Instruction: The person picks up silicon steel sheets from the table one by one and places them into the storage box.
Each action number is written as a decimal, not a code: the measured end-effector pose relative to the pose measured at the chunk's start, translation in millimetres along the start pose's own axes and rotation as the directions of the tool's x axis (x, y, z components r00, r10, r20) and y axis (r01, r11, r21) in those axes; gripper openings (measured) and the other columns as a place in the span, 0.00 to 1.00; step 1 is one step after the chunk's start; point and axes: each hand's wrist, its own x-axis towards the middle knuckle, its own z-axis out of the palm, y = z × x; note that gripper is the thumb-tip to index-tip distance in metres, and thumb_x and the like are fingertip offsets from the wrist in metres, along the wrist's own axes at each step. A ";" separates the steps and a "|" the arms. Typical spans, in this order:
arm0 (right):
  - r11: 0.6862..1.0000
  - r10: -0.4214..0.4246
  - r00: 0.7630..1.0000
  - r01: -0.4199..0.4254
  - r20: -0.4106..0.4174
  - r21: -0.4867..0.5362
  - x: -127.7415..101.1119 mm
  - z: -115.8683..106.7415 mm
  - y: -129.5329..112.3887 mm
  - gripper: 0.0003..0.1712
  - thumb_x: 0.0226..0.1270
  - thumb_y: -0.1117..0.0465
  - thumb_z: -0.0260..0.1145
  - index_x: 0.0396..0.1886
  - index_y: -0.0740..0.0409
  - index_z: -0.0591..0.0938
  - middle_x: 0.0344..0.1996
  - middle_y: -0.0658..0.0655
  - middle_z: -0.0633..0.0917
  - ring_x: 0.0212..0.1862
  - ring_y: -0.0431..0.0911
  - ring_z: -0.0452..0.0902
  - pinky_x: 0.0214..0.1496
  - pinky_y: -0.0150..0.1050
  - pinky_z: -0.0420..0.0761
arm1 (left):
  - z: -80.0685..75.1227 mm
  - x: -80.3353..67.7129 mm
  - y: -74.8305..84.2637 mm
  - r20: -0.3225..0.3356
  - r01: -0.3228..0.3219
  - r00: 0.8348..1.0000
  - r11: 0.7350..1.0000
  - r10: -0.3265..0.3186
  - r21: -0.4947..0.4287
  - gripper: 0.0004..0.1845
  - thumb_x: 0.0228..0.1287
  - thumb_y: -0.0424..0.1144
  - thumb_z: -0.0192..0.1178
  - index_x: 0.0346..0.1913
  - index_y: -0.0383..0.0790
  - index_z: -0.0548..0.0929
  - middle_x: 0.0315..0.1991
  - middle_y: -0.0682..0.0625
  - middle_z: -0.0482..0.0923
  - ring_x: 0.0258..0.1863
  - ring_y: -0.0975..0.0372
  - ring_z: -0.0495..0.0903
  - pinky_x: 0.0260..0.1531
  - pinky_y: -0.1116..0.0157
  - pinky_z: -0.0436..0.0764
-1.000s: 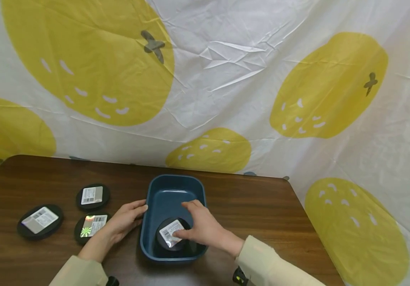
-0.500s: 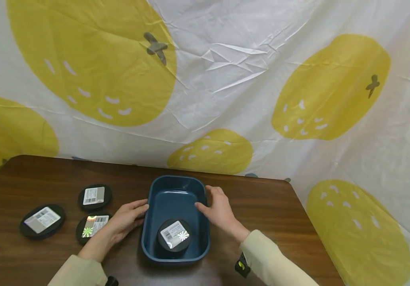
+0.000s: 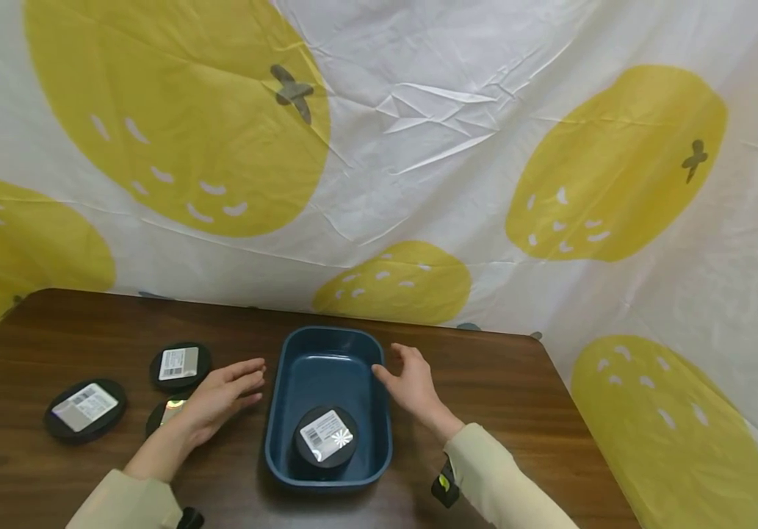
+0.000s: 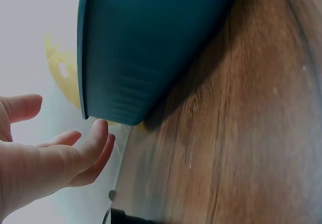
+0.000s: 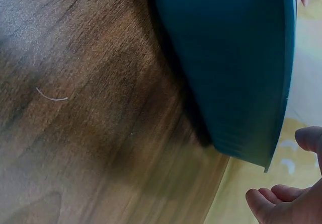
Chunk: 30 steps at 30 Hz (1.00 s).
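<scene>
A dark blue rectangular bin [image 3: 326, 358] stands on the wooden table, and a black round disc [image 3: 326, 437] with a silver-white barcode label lies in its near end. My left hand [image 3: 220, 397] is off the bin's left side, fingers extended toward it and holding nothing; the left wrist view shows the bin's outer wall [image 4: 136, 48] just beyond the fingertips. At the bin's right rim hovers my right hand [image 3: 415, 386], thumb beside the rim and fingers loosely spread. In the right wrist view that hand [image 5: 292, 199] is apart from the bin wall [image 5: 231, 73].
Left of the bin lie more black labelled discs: one far left [image 3: 84, 410], one toward the back [image 3: 181, 365], and one [image 3: 170, 411] partly covered by my left hand. A white cloth with yellow fruit prints [image 3: 405, 283] hangs behind the table [image 3: 485, 382].
My right hand left the disc, which stays in the bin, and moved out to the right rim. My left hand let go of the bin's left side and drew back leftward.
</scene>
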 end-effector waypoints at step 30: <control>0.916 0.339 0.938 -0.346 0.071 0.201 6.9 18.2 19.5 0.25 0.69 0.55 0.56 0.55 0.72 0.75 0.52 0.68 0.78 0.55 0.58 0.72 0.57 0.50 0.71 | -55.1 -51.2 11.9 -0.071 -0.146 0.896 0.440 0.438 0.886 0.32 0.46 0.41 0.71 0.50 0.21 0.76 0.44 0.27 0.75 0.43 0.38 0.75 0.39 0.46 0.77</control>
